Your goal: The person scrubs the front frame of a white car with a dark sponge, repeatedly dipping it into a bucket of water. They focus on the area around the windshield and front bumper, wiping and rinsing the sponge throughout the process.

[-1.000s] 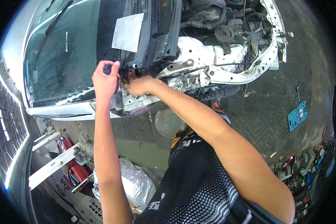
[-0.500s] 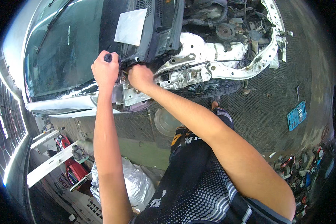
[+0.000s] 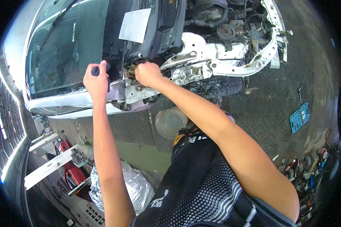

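Observation:
My left hand [image 3: 96, 84] is closed around a black handle [image 3: 96, 70] whose top shows above the fist. It is over the lower corner of the windshield [image 3: 64, 49] of a partly stripped car. Close to its right, my right hand [image 3: 147, 74] is curled at the bare metal body [image 3: 138, 94] beside the cowl. Small brownish metal parts [image 3: 130, 72] lie just left of its fingers. What the right fingers grip is hidden. The exposed white inner fender [image 3: 195, 56] runs rightward from that hand.
A pale rectangular sheet [image 3: 135, 25] lies on the cowl. The open engine bay [image 3: 235, 26] is at upper right, with a tire [image 3: 223, 87] beneath the fender. A clear round tub [image 3: 168, 123], a blue tool case [image 3: 300, 118] and a silvery bag [image 3: 134, 185] are on the floor.
My left hand has moved left and slightly down, tilting the black handle away from the right hand. The right hand has shifted a little rightward, uncovering more of the brownish parts.

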A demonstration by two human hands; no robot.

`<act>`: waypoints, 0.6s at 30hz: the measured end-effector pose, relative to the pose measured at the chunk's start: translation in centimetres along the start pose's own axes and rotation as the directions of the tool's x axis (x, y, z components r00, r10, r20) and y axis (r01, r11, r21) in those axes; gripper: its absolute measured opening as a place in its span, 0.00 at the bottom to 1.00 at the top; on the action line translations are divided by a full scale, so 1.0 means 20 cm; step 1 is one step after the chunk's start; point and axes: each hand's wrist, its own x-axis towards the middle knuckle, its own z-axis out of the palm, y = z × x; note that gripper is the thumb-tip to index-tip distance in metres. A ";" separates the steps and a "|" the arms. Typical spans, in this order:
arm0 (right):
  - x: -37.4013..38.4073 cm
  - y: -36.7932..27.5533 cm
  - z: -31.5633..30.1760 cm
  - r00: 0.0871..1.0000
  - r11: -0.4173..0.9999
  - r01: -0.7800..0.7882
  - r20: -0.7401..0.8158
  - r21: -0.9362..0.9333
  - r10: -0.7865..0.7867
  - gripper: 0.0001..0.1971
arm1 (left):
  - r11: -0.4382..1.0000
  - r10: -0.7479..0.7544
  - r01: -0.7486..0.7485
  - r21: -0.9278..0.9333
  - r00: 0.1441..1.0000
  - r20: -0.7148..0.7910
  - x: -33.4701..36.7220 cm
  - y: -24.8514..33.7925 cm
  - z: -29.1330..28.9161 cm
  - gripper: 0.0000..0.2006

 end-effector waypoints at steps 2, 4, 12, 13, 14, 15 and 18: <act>-0.06 -0.01 -0.01 0.977 0.999 0.031 -0.212 0.012 -0.028 0.15 | 0.994 -0.040 0.034 -0.101 0.998 -0.058 0.02 -0.05 -0.07 0.15; -0.20 -0.01 -0.11 0.909 0.993 0.037 -0.416 0.112 0.013 0.12 | 0.995 0.004 -0.020 -0.095 0.987 -0.163 0.04 -0.05 -0.14 0.15; -0.49 0.22 -0.40 0.929 0.266 0.077 -0.166 0.961 0.331 0.14 | 0.953 0.298 -0.233 0.194 0.845 -0.445 0.23 -0.38 -0.33 0.16; -0.52 0.25 -0.45 0.935 0.179 0.011 -0.073 0.984 0.346 0.14 | 0.934 0.342 -0.252 0.254 0.838 -0.425 0.25 -0.43 -0.33 0.16; -0.55 0.24 -0.52 0.937 0.100 -0.039 0.001 0.994 0.350 0.15 | 0.913 0.379 -0.263 0.313 0.832 -0.406 0.24 -0.47 -0.33 0.15; -0.58 0.23 -0.58 0.939 0.050 -0.046 0.026 0.998 0.342 0.15 | 0.906 0.398 -0.278 0.318 0.812 -0.426 0.24 -0.48 -0.32 0.15; -0.62 0.19 -0.64 0.934 0.064 -0.034 0.008 0.997 0.357 0.18 | 0.912 0.389 -0.260 0.316 0.790 -0.474 0.23 -0.49 -0.28 0.16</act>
